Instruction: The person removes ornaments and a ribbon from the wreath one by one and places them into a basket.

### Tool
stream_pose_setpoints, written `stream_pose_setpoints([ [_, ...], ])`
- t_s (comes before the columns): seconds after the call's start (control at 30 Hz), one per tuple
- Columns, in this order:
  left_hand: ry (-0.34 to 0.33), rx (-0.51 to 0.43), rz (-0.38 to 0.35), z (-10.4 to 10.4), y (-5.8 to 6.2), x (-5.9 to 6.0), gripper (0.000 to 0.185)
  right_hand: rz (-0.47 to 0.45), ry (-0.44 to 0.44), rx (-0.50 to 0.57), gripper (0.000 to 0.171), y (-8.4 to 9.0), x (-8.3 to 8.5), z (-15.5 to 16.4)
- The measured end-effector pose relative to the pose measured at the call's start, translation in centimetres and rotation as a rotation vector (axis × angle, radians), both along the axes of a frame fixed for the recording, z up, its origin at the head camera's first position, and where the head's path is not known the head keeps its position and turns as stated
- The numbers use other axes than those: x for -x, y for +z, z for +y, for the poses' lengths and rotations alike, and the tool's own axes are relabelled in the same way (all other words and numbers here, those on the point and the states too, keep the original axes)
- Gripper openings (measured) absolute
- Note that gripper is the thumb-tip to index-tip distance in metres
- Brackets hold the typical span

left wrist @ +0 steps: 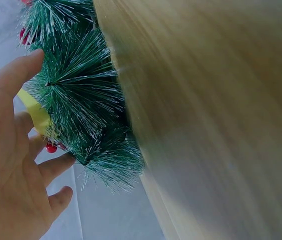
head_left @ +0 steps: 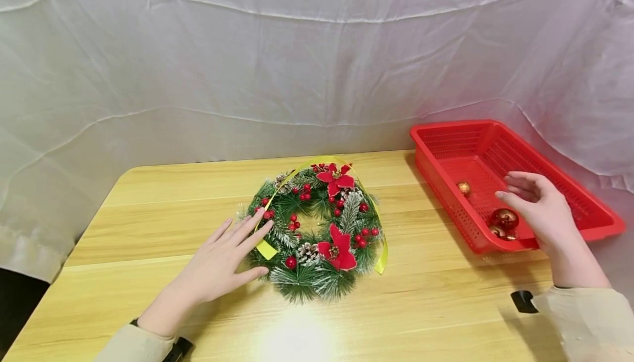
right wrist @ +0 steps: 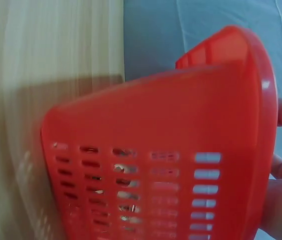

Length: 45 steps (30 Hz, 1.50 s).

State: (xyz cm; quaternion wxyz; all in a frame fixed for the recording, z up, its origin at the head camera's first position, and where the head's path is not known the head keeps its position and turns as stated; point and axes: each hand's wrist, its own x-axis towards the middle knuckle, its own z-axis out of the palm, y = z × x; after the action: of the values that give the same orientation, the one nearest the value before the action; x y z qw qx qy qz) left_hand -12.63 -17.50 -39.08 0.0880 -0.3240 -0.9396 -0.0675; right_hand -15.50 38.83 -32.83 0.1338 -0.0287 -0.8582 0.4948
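We see a pale, smooth wood-grain bench [head_left: 421, 307] with a slight sheen under a bristly green plastic-needle wreath [head_left: 317, 230] looped with satiny yellow ribbon [head_left: 381, 252]. The perforated red plastic basket [head_left: 601, 216] holds glossy metallic-looking baubles [head_left: 505, 219], against a matt, creased white cloth backdrop [head_left: 247, 48].

Right hand [head_left: 540, 208] hides part of baubles [head_left: 504, 222].

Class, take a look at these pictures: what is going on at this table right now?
A person sits at a wooden table. Their left hand rests with straight fingers on a Christmas wreath looped by a yellow ribbon. Their right hand hovers, holding nothing, over a red basket containing a few small baubles.
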Motion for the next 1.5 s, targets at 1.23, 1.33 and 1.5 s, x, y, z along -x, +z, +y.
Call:
stream_pose_setpoints([
  [1.23, -0.002, 0.001, 0.006, 0.0, 0.0, 0.0, 0.082, 0.08, 0.333, 0.055, 0.042, 1.8, 6.4, -17.2],
  [1.33, 0.001, 0.003, 0.006, 0.0, -0.1, 0.0, 0.083, 0.038, 0.359, 0.051, 0.042, 1.3, 7.0, -18.3],
  [1.5, 0.0, 0.009, 0.01, 0.0, -0.1, 0.0, 0.083, 0.001, 0.377, 0.021, 0.038, 0.7, 8.0, -19.9],
])
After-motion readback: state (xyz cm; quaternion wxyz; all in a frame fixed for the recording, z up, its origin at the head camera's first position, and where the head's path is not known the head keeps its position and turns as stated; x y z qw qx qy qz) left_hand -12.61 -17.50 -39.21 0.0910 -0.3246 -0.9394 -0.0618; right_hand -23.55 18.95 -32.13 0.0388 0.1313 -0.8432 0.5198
